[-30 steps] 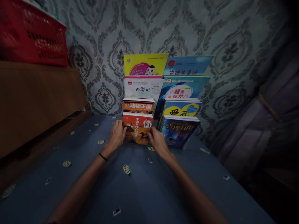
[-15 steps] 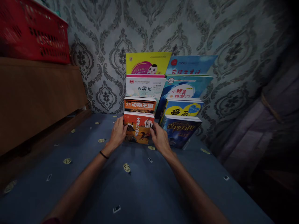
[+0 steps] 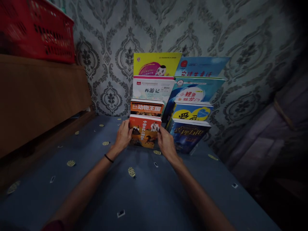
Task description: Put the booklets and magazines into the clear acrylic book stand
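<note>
An orange-red book [image 3: 145, 133] stands upright at the front of the left stack. My left hand [image 3: 123, 135] is closed on its left edge, and my right hand [image 3: 166, 142] grips its right edge; the fingertips behind it are hidden. Right behind it shows an orange book with animal pictures [image 3: 147, 108], then a white book [image 3: 154, 88] and a taller yellow book [image 3: 156, 64]. Near my right hand, a dark blue book [image 3: 187, 136] fronts a second stack. Behind that one are a yellow and blue book [image 3: 192, 111], a teal book [image 3: 198, 88] and a light blue book [image 3: 204, 65].
The books stand on a blue patterned cloth [image 3: 96, 183] against a wall with damask wallpaper [image 3: 108, 64]. To the left, a brown wooden cabinet [image 3: 43, 102] carries a red plastic basket [image 3: 55, 38]. A greyish curtain [image 3: 262, 141] hangs at the right.
The whole view has shifted a little, so everything appears slightly further right. Both hands keep their hold on the orange-red book, which has not visibly moved among the others.
</note>
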Tool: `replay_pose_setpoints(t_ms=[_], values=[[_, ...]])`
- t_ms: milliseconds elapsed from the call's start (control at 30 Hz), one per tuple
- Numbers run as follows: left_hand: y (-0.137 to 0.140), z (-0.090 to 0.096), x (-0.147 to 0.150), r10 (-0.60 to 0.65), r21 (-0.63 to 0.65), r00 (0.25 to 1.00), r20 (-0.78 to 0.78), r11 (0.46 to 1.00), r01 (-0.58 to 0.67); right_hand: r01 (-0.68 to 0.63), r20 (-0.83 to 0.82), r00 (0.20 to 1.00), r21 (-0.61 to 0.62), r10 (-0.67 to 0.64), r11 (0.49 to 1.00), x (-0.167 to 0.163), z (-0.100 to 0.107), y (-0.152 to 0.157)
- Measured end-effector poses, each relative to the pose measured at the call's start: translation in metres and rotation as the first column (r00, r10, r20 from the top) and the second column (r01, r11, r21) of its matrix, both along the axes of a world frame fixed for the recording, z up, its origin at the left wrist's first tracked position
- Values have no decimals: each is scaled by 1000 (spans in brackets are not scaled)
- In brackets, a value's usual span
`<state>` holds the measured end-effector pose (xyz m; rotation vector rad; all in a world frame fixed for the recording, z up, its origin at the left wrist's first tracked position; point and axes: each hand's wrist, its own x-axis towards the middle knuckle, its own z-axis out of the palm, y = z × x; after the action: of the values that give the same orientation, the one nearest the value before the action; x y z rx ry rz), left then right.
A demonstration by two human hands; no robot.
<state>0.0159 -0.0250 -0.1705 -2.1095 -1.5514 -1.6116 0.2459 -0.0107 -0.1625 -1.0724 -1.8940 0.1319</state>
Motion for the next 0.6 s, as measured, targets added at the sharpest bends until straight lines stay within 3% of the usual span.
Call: replay_pose_setpoints(t_ms=[600], values=[[1,16,-5,-138,67,979,151,989,130,1,-15,1000,148,1,989,-2,14,-7]])
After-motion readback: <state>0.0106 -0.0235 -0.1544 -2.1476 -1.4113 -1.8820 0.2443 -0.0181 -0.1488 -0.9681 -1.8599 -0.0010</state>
